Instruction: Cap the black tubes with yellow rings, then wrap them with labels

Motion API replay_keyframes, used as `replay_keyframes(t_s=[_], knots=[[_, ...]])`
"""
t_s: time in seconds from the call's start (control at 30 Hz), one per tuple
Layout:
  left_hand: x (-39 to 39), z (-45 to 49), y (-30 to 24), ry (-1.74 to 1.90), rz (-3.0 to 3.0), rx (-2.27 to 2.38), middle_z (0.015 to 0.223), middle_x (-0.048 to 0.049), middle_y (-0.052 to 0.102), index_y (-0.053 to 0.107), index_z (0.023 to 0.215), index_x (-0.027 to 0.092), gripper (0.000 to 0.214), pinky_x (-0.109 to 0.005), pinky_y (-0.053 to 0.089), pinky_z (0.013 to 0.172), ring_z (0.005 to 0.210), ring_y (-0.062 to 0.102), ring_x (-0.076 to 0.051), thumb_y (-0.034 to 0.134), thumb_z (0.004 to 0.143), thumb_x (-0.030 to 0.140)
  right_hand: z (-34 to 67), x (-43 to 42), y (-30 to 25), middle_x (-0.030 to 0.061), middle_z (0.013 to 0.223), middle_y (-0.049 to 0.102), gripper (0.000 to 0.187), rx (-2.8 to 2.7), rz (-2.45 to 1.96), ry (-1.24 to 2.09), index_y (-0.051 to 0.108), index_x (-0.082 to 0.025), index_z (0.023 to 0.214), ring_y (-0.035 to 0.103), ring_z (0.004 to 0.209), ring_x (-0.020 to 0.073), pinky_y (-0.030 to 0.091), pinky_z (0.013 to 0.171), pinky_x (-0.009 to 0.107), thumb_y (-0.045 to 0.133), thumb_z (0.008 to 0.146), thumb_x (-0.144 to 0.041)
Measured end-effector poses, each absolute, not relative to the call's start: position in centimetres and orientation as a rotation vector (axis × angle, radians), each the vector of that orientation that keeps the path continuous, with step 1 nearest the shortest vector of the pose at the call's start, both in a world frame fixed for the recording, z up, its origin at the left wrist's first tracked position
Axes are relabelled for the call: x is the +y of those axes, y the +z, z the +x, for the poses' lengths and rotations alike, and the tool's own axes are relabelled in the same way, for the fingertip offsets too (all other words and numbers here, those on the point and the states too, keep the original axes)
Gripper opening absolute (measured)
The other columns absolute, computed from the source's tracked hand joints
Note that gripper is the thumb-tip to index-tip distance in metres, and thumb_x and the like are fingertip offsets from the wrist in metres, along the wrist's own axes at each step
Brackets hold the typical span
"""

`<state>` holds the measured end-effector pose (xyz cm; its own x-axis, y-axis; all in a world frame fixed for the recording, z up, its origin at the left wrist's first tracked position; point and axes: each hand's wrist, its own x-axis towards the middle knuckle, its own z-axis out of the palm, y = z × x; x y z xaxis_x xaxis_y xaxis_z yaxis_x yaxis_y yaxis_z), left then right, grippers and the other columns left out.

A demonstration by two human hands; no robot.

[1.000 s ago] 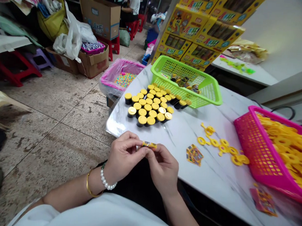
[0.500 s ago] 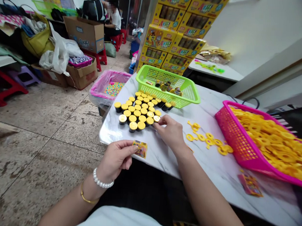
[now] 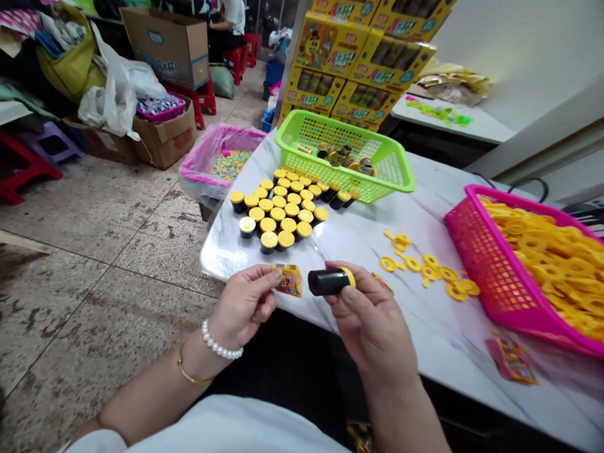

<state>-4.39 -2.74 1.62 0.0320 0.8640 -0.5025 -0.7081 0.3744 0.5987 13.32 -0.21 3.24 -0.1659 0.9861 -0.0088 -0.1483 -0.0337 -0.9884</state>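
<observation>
My left hand [image 3: 243, 303] pinches a small colourful sticker [image 3: 288, 280] by its edge, just in front of the table's near edge. My right hand [image 3: 368, 316] grips a black tube with a yellow cap [image 3: 330, 280], lying sideways, its black end pointing at the sticker. The two are a few centimetres apart. Behind them, several black tubes with yellow caps [image 3: 281, 212] stand upright in a cluster on the white marble table [image 3: 361, 236].
A green basket [image 3: 389, 170] with a few tubes stands behind the cluster. A pink basket [image 3: 485, 268] of yellow rings sits at the right, with loose yellow rings [image 3: 425, 268] beside it. Stickers [image 3: 514, 359] lie near the front edge. A pink bin of beads [image 3: 225, 163], boxes and stools stand on the floor at the left.
My right hand reached out to the cluster, took one tube and brought it back beside the sticker. My left hand kept hold of the sticker.
</observation>
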Motion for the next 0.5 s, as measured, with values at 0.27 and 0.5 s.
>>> replay_keyframes(t_s=[0.27,0.5], knots=[[-2.7,-3.5,1.8,1.254,0.196,0.89,0.06,0.0031,0.063,0.063,0.078,0.012,0.045,-0.012,0.016,0.032,0.031,0.038,0.001,0.093,0.053,0.033,12.6,-0.8,2.4,0.0066,0.103,0.077,0.028,-1.257,-1.16,1.25,0.071,-0.022,0.099,0.073,0.094,0.02,0.058,0.086,0.032,0.079,0.08,-0.04],[-3.4,-3.6,1.3,1.232,0.276,0.899,0.042,0.0059,0.051,0.064,0.078,0.013,0.042,-0.014,0.012,0.033,0.032,0.037,-0.002,0.089,0.061,0.042,12.0,-1.7,2.5,0.0029,0.092,0.075,0.024,-1.296,-1.095,1.153,0.067,-0.024,0.099,0.072,0.081,0.0154,0.058,0.073,0.024,0.079,0.08,-0.032]])
